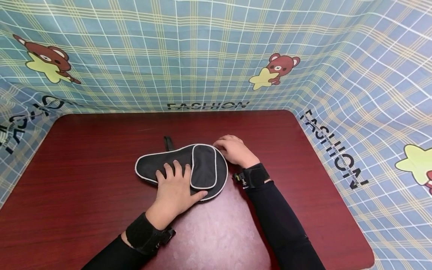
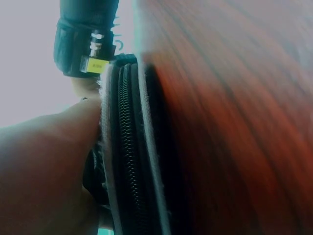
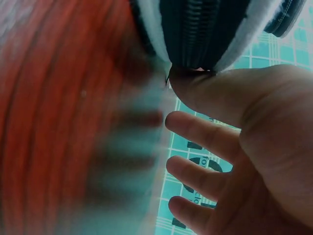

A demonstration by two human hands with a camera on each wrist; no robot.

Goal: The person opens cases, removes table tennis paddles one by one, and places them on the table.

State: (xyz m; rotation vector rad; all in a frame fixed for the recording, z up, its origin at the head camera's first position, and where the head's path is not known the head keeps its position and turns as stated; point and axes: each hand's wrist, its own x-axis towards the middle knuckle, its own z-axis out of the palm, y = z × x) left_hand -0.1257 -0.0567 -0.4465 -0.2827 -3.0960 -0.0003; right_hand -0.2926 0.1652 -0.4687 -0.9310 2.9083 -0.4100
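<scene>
A black paddle-shaped zip case with white piping lies on the table, its narrow end to the left. On its wide part is a raised pocket. My left hand rests on the case with fingers spread, thumb near the lower edge. At the upper right rim is my right hand. In the right wrist view its thumb presses at the zipper, seemingly pinching the pull; the index finger and pull are mostly hidden. Closed zipper teeth run along the edge in the left wrist view.
A short black strap sticks out from the case's far side. The dark red table has rounded corners. Plaid cloth with bears and lettering hangs behind it and at both sides.
</scene>
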